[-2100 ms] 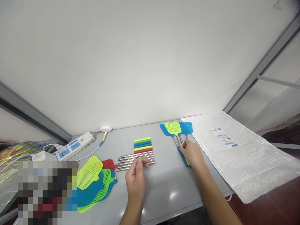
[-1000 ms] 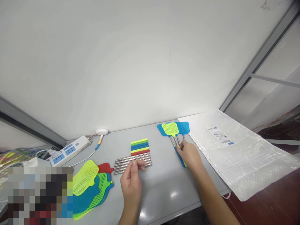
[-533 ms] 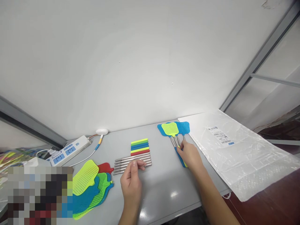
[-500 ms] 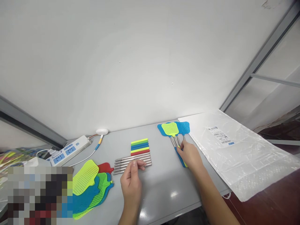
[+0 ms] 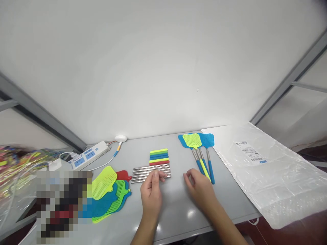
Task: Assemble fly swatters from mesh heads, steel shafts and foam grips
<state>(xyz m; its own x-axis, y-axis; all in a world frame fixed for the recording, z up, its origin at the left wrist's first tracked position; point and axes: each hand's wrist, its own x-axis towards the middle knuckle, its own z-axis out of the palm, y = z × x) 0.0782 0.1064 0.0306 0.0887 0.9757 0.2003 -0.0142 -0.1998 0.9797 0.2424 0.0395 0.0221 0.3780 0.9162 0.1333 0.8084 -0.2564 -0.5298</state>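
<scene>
My left hand hovers at the near edge of a row of metal rods, its fingers loosely bent and nothing visible in them. My right hand is over the tabletop beside the handles of several assembled fly swatters, fingers half curled and empty. Those swatters have blue and yellow-green heads and lie fanned with heads away from me. Just beyond the rods are coloured handle grips in yellow, green, blue and red. Loose swatter heads in yellow, green, blue and red overlap at left.
A white power strip and a small white device with a cable stand at the back left. Plastic-wrapped goods are at far left. A white bubble mailer covers the grey table's right end. A wall rises behind.
My right hand has let go of the swatter handles and drawn left, toward me. The swatters stay on the table. My left hand remains by the rods; the view has shifted.
</scene>
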